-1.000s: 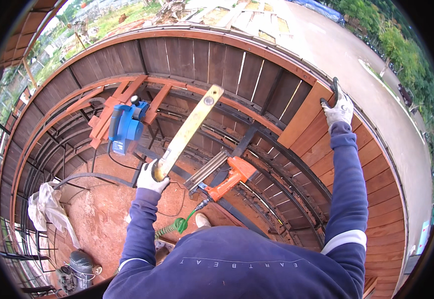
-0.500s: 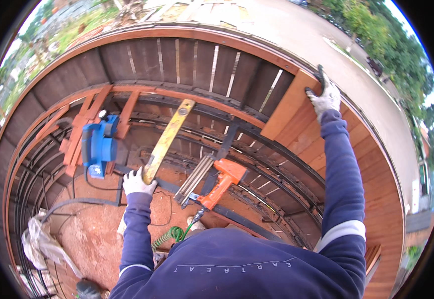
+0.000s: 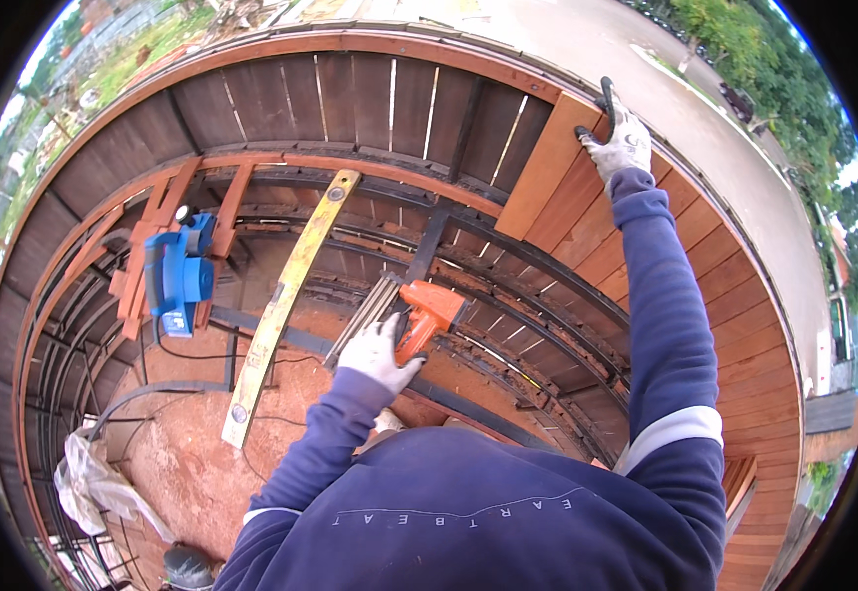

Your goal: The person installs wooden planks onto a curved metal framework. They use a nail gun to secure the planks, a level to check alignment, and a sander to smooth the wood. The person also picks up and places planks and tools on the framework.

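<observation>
My left hand (image 3: pixel 378 357), in a pale glove, is at the handle of an orange nail gun (image 3: pixel 427 300), fingers apart beside it. A green coiled hose seen earlier is hidden now. My right hand (image 3: pixel 618 138), in a white-and-dark glove, grips the upper end of a reddish wooden board (image 3: pixel 542 177) at the curved wall's top rail. A long yellow level (image 3: pixel 292 295) lies diagonally across the frame's inner members, untouched, left of the nail gun.
A blue power planer (image 3: pixel 178 276) rests among loose boards (image 3: pixel 133 291) at left. Dark curved metal rails (image 3: pixel 522 266) ring the reddish floor (image 3: pixel 183 443). Plastic sheeting (image 3: pixel 89 478) hangs lower left. Fitted planks (image 3: pixel 744 374) line the right wall; a pale path (image 3: pixel 547 25) runs outside.
My left hand has let go of the level and moved right to the nail gun. The level now lies on the frame. My right hand stays on the board as the view shifts.
</observation>
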Motion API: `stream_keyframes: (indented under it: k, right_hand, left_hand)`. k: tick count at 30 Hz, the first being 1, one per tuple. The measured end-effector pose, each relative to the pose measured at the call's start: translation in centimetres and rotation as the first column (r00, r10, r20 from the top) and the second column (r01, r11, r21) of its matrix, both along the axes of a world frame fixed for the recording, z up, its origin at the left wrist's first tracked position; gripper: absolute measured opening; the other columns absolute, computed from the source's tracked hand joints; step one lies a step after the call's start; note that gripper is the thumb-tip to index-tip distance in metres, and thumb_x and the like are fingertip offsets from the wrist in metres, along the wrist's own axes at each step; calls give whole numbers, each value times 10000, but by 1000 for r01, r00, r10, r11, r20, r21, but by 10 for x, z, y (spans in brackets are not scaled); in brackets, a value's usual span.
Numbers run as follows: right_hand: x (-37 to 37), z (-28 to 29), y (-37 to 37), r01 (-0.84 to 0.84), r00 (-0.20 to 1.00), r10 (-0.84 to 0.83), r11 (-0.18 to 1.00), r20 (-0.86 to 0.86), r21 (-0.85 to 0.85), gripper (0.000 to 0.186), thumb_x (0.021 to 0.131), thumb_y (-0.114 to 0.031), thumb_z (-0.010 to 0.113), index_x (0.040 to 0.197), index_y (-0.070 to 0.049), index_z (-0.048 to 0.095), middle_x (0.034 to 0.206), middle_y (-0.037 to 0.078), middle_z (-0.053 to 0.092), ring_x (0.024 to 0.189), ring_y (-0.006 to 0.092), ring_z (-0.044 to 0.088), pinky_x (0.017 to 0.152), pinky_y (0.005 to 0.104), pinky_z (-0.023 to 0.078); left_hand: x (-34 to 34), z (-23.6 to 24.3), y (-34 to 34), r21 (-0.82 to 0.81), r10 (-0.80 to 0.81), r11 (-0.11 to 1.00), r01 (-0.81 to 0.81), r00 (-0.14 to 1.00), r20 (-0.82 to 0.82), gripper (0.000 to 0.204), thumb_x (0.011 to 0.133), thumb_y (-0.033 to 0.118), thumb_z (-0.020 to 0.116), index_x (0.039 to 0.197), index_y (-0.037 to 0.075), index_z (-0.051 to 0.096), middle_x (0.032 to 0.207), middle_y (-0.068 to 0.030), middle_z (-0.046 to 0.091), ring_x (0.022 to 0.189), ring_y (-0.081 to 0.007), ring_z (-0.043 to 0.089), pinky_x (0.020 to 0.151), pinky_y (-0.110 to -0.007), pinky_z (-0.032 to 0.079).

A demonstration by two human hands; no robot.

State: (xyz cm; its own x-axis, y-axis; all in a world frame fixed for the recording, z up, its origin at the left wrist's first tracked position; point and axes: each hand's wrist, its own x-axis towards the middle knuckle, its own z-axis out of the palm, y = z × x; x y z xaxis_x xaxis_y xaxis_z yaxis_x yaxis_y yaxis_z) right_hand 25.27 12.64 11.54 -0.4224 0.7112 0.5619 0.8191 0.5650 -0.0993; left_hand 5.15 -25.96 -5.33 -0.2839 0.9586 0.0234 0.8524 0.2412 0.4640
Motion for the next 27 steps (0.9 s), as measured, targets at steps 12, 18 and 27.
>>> stream_keyframes:
  k: [12, 18, 27]
  right_hand:
    - [11, 14, -10, -92, 995, 93, 996, 35, -22, 746, 827, -309, 673, 1450, -38, 364, 1223, 158, 583, 1177, 292, 520, 1061, 411, 343]
    - [13, -7, 14, -119, 991, 123, 991, 61, -55, 813, 846, -332, 666, 1493, -42, 267, 1317, 113, 514, 1253, 264, 453, 1116, 419, 279]
    - [19, 2, 3, -70, 996, 69, 998, 58, 9, 816, 818, -308, 692, 1478, -18, 308, 1142, 135, 596, 1094, 264, 540, 992, 386, 377]
  left_hand:
    - [31, -54, 40, -251, 136, 951, -180, 974, -182, 1037, 713, 233, 714, 1517, -4, 103, 1055, -226, 654, 845, -357, 673, 766, -432, 538]
    - [26, 34, 12, -124, 310, 942, -312, 950, -39, 852, 694, 205, 750, 1448, 64, 379, 1002, -265, 671, 942, -395, 667, 864, -412, 519]
    - [-33, 181, -80, 752, -189, 531, -392, 810, 556, 175, 926, 151, 604, 960, 1, 521, 780, -88, 541, 710, -185, 510, 732, -353, 437]
